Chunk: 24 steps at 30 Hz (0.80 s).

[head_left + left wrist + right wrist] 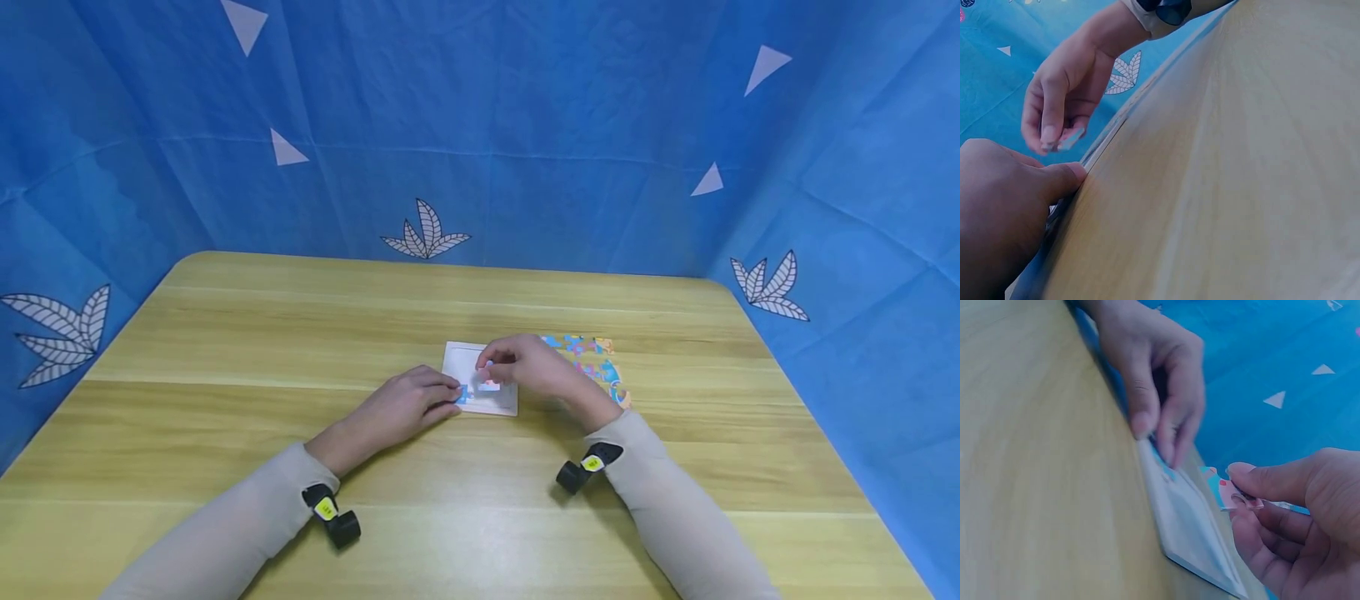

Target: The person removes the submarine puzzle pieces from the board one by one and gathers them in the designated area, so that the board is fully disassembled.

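Note:
A white puzzle board [460,360] lies flat on the table, with a blue jigsaw piece [462,395] in its near left corner. My left hand [407,408] holds the board at that corner, thumb along the near edge and fingertips on the blue piece. Above the board, my right hand [528,364] pinches a jigsaw piece [1227,494] between thumb and fingers. That piece is pink and light blue with small red marks, and it is tilted in the right wrist view. Most of the board's surface is bare white.
Several colourful loose jigsaw pieces [600,369] lie in rows right of the board, partly hidden behind the right forearm. The wooden table [465,517] reaches back to a blue curtain [480,100] with white triangles and leaf drawings.

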Each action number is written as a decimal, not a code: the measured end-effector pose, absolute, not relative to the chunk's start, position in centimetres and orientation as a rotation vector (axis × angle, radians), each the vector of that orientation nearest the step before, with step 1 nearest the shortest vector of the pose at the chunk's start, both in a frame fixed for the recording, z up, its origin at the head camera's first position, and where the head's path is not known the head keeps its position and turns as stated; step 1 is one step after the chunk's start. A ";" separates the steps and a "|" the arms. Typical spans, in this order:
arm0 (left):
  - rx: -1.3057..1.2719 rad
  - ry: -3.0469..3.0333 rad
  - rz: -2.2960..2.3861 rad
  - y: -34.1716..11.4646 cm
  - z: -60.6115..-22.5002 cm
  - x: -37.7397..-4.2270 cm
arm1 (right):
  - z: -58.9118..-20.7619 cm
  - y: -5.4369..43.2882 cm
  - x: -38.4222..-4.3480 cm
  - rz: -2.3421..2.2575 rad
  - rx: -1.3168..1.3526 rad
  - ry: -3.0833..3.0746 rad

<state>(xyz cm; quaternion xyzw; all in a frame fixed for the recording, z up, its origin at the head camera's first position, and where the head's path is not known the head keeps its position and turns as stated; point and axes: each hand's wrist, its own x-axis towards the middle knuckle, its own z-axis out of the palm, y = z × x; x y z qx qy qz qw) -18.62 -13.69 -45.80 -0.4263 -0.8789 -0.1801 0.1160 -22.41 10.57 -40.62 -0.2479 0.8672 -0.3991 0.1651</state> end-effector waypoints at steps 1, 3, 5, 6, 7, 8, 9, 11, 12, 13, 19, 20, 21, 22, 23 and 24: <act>-1.248 -2.577 -0.524 -13.7 -45.8 -18.6 | -40.4 11.0 -22.4 -1.146 -0.702 2.477; -1.249 -2.582 -0.523 -13.7 -45.7 -18.6 | -40.2 11.9 -22.5 -1.149 -0.710 2.503; -1.248 -2.587 -0.519 -13.6 -45.7 -18.6 | -40.0 12.8 -22.5 -1.138 -0.708 2.533; -1.248 -2.588 -0.516 -13.6 -45.6 -18.6 | -39.9 13.3 -22.5 -1.138 -0.701 2.541; -1.248 -2.588 -0.515 -13.6 -45.6 -18.6 | -39.9 13.8 -22.4 -1.140 -0.684 2.542; -1.249 -2.586 -0.515 -13.6 -45.6 -18.5 | -39.8 14.2 -22.4 -1.151 -0.670 2.542; -1.250 -2.586 -0.514 -13.6 -45.6 -18.5 | -39.7 14.7 -22.3 -1.168 -0.646 2.534; -1.253 -2.581 -0.516 -13.6 -45.6 -18.5 | -39.4 15.6 -22.2 -1.198 -0.595 2.519; -1.253 -2.581 -0.515 -13.6 -45.6 -18.5 | -39.3 16.1 -22.1 -1.208 -0.575 2.515; -1.252 -2.582 -0.515 -13.6 -45.5 -18.5 | -39.2 16.5 -22.0 -1.211 -0.561 2.514; -1.243 -2.584 -0.514 -13.6 -45.5 -18.4 | -38.8 19.1 -21.7 -1.138 -0.546 2.581; -1.243 -2.584 -0.516 -13.6 -45.5 -18.4 | -38.8 19.5 -21.7 -1.127 -0.544 2.586; -1.243 -2.585 -0.518 -13.6 -45.5 -18.4 | -38.9 19.9 -21.7 -1.117 -0.550 2.588; -1.243 -2.587 -0.520 -13.6 -45.5 -18.4 | -39.0 20.3 -21.6 -1.104 -0.554 2.590; -1.242 -2.590 -0.524 -13.6 -45.5 -18.4 | -39.1 20.6 -21.6 -1.090 -0.557 2.593; -1.242 -2.593 -0.523 -13.6 -45.5 -18.4 | -39.2 20.9 -21.6 -1.079 -0.556 2.593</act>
